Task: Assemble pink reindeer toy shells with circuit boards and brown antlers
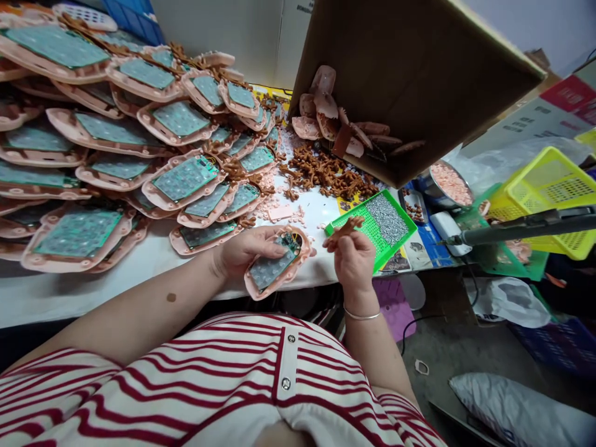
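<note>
My left hand (254, 248) grips a pink plastic shell (257, 290), its thumb lying over the circuit board (272, 268) fitted inside. The board has a bluish clear film over it, and thin wires show at its upper end. Between the fingers of my right hand (354, 257) is a brown branching plastic piece (345, 231), held up just right of the shell and apart from it. Behind that hand, a green tray (372, 251) holds many small silvery screws (389, 216).
Stacks of similar shells with boards (186, 177) fill the left. Loose brown pieces (321, 171) lie heaped before a tilted cardboard box (395, 81) with pink parts (326, 112) inside. An electric screwdriver (526, 226) juts in from the right, near a yellow basket (549, 198).
</note>
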### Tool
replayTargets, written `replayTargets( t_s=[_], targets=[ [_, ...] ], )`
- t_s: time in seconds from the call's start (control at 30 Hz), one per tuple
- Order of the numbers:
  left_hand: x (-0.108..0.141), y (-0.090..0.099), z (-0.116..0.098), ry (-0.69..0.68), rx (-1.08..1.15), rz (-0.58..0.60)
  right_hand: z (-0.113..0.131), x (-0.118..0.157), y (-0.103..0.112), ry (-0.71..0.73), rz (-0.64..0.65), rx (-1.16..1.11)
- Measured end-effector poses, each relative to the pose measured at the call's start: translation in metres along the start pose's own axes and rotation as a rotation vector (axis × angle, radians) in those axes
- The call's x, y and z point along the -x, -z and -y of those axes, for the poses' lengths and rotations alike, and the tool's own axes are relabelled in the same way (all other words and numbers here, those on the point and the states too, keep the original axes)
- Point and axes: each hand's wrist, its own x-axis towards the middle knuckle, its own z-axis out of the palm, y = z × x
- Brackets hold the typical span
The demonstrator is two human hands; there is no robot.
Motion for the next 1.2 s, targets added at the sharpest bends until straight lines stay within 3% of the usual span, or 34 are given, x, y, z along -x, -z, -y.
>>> replayTargets(
  t_s=[0.07, 0.23, 0.53, 0.77, 0.97, 1.1, 1.2],
  targets=[
    [-0.003, 0.001, 0.002, -0.017, -0.039, -0.074, 0.002, -0.003, 0.004, -0.075, -0.056, 0.025],
    [-0.008, 0.005, 0.007, 0.014, -0.204, -0.102, 0.010, -0.007, -0.003, -0.246, 0.024, -0.007],
    [-0.009, 0.004, 0.005, -0.068, -0.331, -0.235, 0.014, -0.004, -0.015, -0.274, 0.074, 0.024],
    [-0.010, 0.002, 0.006, -0.098, -0.460, -0.369, 0.011, -0.001, -0.012, -0.204, 0.149, 0.198],
    [-0.008, 0.008, 0.005, -0.042, -0.417, -0.305, 0.001, -0.003, -0.012, 0.014, 0.163, 0.392],
    [-0.008, 0.011, 0.007, 0.043, -0.387, -0.248, -0.001, -0.006, -0.009, -0.244, 0.258, 0.126],
    [-0.010, 0.010, 0.008, 0.064, -0.440, -0.276, -0.001, -0.008, -0.010, -0.345, 0.237, -0.060]
  ],
)
